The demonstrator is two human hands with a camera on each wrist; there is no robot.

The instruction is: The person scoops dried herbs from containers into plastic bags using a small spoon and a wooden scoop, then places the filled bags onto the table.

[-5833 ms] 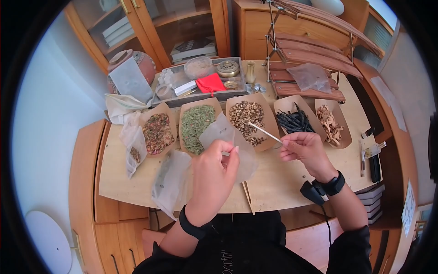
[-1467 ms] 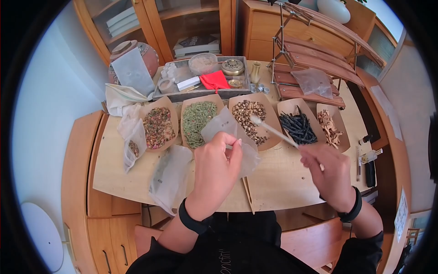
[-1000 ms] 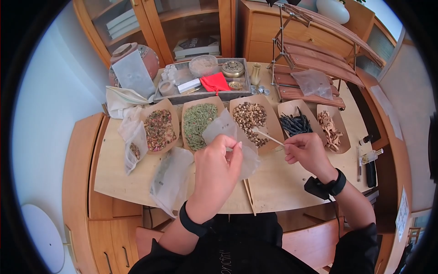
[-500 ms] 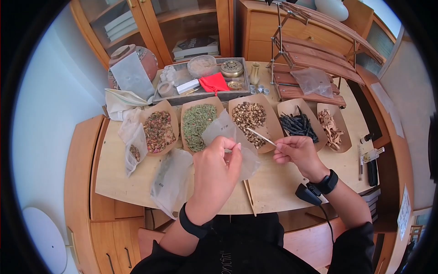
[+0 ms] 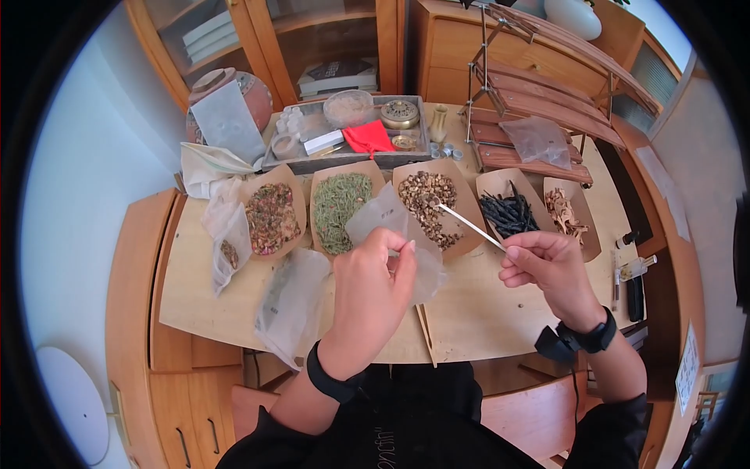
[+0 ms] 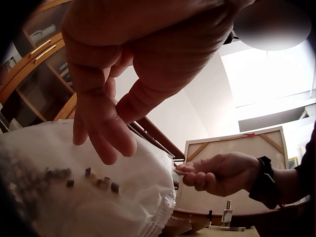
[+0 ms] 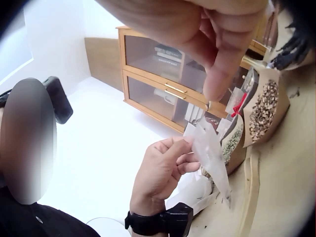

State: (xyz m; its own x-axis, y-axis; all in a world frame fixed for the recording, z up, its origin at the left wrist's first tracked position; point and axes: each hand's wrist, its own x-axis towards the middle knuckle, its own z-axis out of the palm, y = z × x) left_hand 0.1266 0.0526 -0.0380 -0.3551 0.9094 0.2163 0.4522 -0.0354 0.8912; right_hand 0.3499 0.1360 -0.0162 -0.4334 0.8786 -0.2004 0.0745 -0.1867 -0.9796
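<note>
My left hand (image 5: 367,281) pinches the edge of a translucent bag (image 5: 426,273) between thumb and fingers. Dark and brown chopped bits show through the bag (image 6: 89,197) in the left wrist view. The right hand (image 5: 551,270) holds the end of a thin white spoon (image 5: 475,227) between thumb and fingers. Its bowl end overlaps the brown chopped bits (image 5: 437,223) in the middle paper tray (image 5: 462,187). To the left stands a tray of green herb (image 5: 340,199), partly covered by the bag; to the right is a tray of black pods (image 5: 509,213).
A tray of dried petals (image 5: 272,219) and one of tan shavings (image 5: 564,215) stand at the row's ends. Another translucent bag (image 5: 291,305) lies at front left. Behind the row sits a grey wooden tray (image 5: 328,162); a slatted wooden rack (image 5: 539,102) rises at the back right.
Since half a second ago, my right hand has moved right with the spoon, and the spoon's tip has shifted slightly right and up. The left hand keeps its pinch on the bag.
</note>
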